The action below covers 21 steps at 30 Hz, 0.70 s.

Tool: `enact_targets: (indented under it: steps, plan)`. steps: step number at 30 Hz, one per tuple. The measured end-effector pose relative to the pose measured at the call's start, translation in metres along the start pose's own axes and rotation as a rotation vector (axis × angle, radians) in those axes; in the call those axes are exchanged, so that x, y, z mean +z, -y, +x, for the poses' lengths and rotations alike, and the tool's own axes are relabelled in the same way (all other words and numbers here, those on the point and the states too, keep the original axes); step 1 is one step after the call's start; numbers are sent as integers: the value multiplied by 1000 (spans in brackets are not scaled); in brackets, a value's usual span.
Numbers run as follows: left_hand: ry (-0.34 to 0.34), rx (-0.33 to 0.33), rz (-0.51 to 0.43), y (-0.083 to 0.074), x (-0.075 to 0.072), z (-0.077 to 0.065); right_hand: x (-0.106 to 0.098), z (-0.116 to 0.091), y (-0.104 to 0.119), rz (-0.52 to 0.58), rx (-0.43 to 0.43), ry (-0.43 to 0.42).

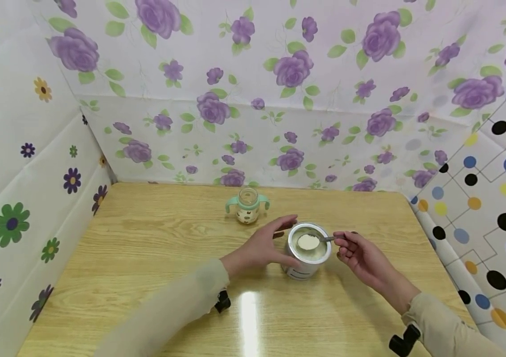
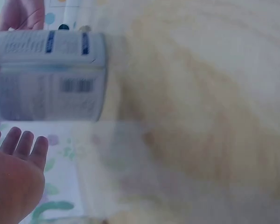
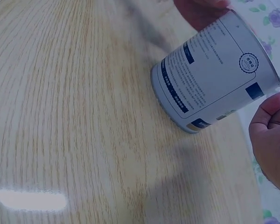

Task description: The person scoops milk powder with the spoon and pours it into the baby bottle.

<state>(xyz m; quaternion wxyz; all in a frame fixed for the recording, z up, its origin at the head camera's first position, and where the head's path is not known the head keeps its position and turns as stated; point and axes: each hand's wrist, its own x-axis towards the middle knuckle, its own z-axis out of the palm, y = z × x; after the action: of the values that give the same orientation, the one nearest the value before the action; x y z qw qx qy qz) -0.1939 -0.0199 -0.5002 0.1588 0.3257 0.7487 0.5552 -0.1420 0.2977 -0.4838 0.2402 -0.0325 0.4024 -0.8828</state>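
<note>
Far wall (image 1: 253, 82): wht/pale lilac sheet, purple roses + grn leaves, horiz. crease across. Left wall (image 1: 7, 178): wht sheet, scattered grn, purple & yel.-orange flowers, diag. crease. Right wall (image 1: 486, 198): wht sheet, blk/blue/yel./orange dots, some joined by thin grey lines. Table (image 1: 159, 238): lt. wood, glossy, far edge along far wall, far rt. corner rounded. Glare (image 1: 249, 322): bright wht strip on table, near side, approx. ctr. Grain clear in right-wrist view; left-wrist view hazy, tabletop blurred.
</note>
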Motion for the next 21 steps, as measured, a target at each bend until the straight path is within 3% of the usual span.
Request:
enact_targets:
  steps: [6,12,21]
  plan:
    - [-18,17,65,-17,-35,-10,0,2,0,-4,0,9]
    - [-92,24,131,-30,-80,-19,-1,2,0,-3,0,16]
    - [-201,-8,192,-23,-133,-21,-1,1,-1,3,-4,29]
